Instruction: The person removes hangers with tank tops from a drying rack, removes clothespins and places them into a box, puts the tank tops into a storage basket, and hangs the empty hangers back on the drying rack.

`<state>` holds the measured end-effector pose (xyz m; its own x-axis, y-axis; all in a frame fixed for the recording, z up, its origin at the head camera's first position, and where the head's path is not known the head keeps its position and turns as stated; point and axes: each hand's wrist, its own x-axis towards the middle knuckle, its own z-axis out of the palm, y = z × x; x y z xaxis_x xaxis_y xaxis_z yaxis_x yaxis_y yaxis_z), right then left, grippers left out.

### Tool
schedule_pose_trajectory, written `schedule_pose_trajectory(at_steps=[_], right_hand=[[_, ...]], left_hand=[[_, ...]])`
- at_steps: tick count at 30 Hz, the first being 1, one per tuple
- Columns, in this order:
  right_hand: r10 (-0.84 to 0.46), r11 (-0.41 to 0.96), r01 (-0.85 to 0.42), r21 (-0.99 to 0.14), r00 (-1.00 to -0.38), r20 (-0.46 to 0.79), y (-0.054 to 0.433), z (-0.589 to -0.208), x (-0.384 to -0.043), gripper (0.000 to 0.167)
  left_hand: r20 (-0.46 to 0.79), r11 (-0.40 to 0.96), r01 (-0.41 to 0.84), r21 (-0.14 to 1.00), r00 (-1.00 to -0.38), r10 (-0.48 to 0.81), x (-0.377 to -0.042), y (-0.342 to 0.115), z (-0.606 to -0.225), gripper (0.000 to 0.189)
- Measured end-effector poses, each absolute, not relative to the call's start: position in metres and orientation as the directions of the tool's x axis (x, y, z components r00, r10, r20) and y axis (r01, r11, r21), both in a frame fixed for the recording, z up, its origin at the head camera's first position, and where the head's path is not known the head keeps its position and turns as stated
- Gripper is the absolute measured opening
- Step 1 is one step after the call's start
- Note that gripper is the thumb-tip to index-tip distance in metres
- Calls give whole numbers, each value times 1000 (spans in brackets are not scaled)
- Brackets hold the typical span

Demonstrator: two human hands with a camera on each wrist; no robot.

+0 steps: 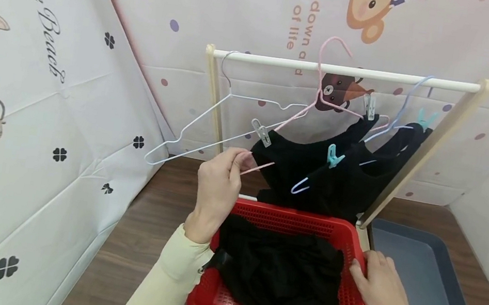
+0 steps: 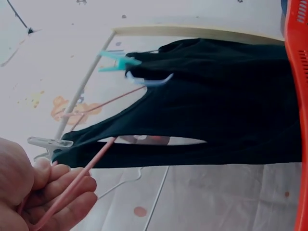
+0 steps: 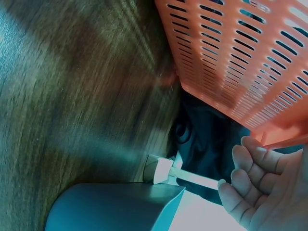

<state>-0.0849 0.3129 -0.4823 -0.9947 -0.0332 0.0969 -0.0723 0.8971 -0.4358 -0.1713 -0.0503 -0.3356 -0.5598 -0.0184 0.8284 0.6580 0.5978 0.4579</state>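
Observation:
My left hand (image 1: pixel 220 183) pinches the lower left end of a pink hanger (image 1: pixel 319 74), whose hook stands above the rail. A black tank top (image 1: pixel 301 152) is on this hanger, a clear clip (image 1: pixel 262 133) at its left strap and another clear clip (image 1: pixel 371 108) at its right. In the left wrist view, the pink wire crosses my curled fingers (image 2: pixel 79 192). Down at the right side of the red basket (image 1: pixel 349 292), my right hand (image 1: pixel 386 295) rests against the rim with loosely bent fingers. Black cloth (image 1: pixel 284 272) lies bunched in the basket.
A white rail (image 1: pixel 267 60) on wooden posts carries a bare white hanger (image 1: pixel 192 122) at left. At right hangs a blue hanger (image 1: pixel 403 104) with a black garment and turquoise clips (image 1: pixel 333 156). A grey tray (image 1: pixel 420 271) lies right of the basket on the wooden table (image 1: pixel 111 264).

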Motion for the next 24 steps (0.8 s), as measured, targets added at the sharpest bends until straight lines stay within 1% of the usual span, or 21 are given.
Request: schedule_pose_trajectory(at_steps=[4,11,17,24], right_hand=[[-34,896,-74,-439,-995,98,313,-483,-85,29],[-33,889,-73,-452,-995,96,311,-484,-85,30],[-30,881,-66,-469,-996,85,310,-483,-86,30],[-34,874,-66,-482,-997,73,310,-484,-87,28]], left_hand=[[848,584,675,451,-528,-45,-171,-61,-333,15],[867,580,672,461,-481,-132,-165,-88,-336,12],[865,605,637,478,-463,-195,-158,-112,-353,9],[862,592,634,497,-439,-253,-148,-134,-376,7]])
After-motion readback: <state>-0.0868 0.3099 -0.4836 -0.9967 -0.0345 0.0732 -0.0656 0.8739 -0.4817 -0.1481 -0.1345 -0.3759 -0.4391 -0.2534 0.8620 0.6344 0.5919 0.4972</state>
